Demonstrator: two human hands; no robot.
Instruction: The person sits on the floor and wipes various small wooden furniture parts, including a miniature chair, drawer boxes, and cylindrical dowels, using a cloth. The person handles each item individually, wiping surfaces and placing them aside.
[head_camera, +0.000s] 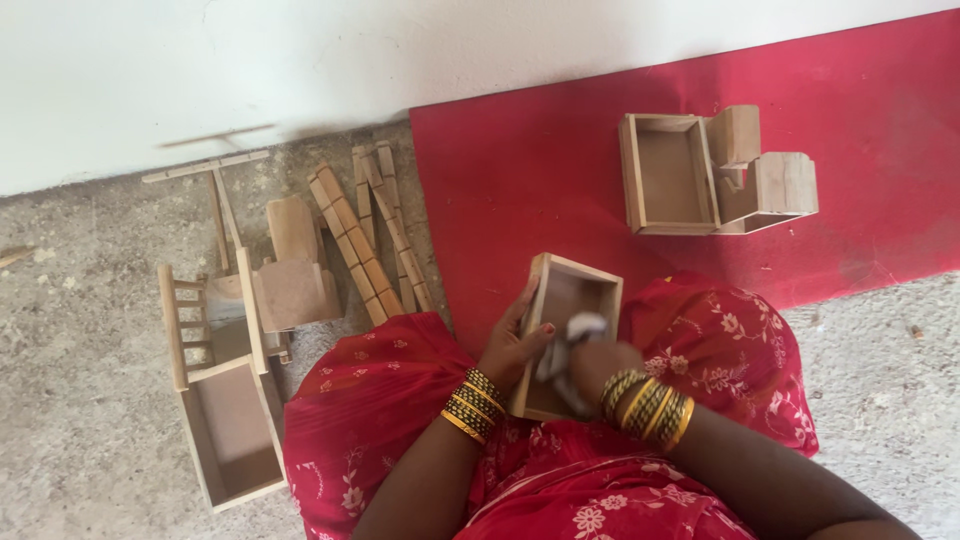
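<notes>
Left hand (512, 345) grips the left wall of the open wooden box (568, 300), which sits on the lap over the red cloth. Right hand (600, 365) is closed on a grey rag (570, 345) inside the cavity. Risk: one-sided hold, so hard rubbing could tip or twist the box off the knees. Long axis runs away from the body, slightly right; open face up.
</notes>
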